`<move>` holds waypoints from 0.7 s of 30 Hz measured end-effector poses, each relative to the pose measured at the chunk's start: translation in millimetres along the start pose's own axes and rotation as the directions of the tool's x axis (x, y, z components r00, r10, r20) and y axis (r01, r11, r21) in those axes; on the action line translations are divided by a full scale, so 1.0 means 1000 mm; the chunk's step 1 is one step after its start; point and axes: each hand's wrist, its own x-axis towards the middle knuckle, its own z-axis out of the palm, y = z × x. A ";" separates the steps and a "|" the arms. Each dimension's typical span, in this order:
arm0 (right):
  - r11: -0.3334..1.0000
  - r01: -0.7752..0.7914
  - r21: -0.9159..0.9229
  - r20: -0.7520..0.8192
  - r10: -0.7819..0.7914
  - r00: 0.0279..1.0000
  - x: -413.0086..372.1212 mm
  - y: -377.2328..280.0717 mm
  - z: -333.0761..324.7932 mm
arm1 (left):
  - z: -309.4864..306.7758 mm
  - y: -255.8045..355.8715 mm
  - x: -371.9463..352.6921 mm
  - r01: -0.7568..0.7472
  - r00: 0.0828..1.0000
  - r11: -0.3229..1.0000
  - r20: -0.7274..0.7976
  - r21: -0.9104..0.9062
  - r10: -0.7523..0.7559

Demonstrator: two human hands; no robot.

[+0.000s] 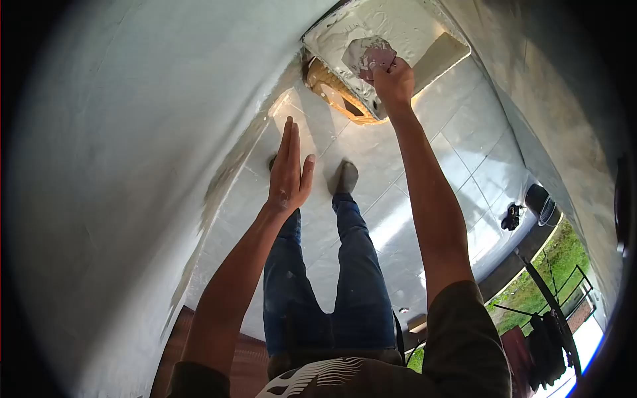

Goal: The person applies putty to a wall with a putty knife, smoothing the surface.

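My right hand [394, 81] grips a pinkish flat piece [377, 56], partly coated in wet white paste, over a rectangular tray [443, 61]. Pale paste [395, 20] covers much of the tray's inside. Underneath the tray shows an orange-yellow support [342, 93] with a dark opening. My left hand [288, 174] holds nothing; its fingers are stretched out, the thumb slightly apart, with white smears at the wrist. It hovers above the floor, close to the smooth grey wall [133, 132] on the left.
Large pale tiles [434, 159] cover the floor, where my shoe [344, 178] stands. Another plastered wall [544, 86] rises on the right. Beyond, a dark bucket-like container [541, 199] and a small black object [511, 217] lie near an opening with grass [564, 255] and a railing outside.
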 end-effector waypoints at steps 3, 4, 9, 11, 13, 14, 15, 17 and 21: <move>0.997 0.026 -0.073 -0.050 -0.029 0.998 -0.007 -0.010 0.014 | 0.004 0.006 -0.001 0.004 1.000 1.000 0.002 -0.007 -0.004; 0.983 0.045 -0.176 -0.101 -0.063 0.993 -0.004 -0.013 0.026 | 0.001 0.003 0.002 -0.005 1.000 1.000 -0.011 -0.002 0.005; 0.927 0.010 -0.376 -0.202 -0.093 0.975 0.041 0.012 0.058 | -0.007 -0.005 0.019 -0.024 0.998 1.000 -0.051 0.008 0.025; 0.923 -0.006 -0.386 -0.201 -0.077 0.977 0.043 0.016 0.064 | -0.010 -0.008 0.024 -0.045 0.997 0.998 -0.067 0.036 0.048; 0.918 -0.021 -0.395 -0.199 -0.064 0.978 0.048 0.023 0.070 | -0.014 -0.010 0.028 -0.045 0.996 0.998 -0.072 0.050 0.049; 0.963 -0.012 -0.268 -0.188 -0.040 0.981 0.049 0.026 0.073 | -0.016 -0.009 0.029 -0.047 0.996 0.997 -0.077 0.063 0.052; 0.991 -0.004 -0.134 -0.176 -0.020 0.984 0.054 0.033 0.077 | -0.017 -0.009 0.030 -0.046 0.996 0.997 -0.075 0.062 0.050; 0.989 -0.010 -0.150 -0.193 -0.019 0.981 0.075 0.060 0.087 | -0.018 -0.010 0.032 -0.049 0.996 0.997 -0.075 0.067 0.054; 0.967 -0.145 0.210 -0.096 0.168 0.981 0.053 0.028 0.091 | -0.018 -0.010 0.026 0.005 1.000 1.000 -0.029 -0.028 -0.006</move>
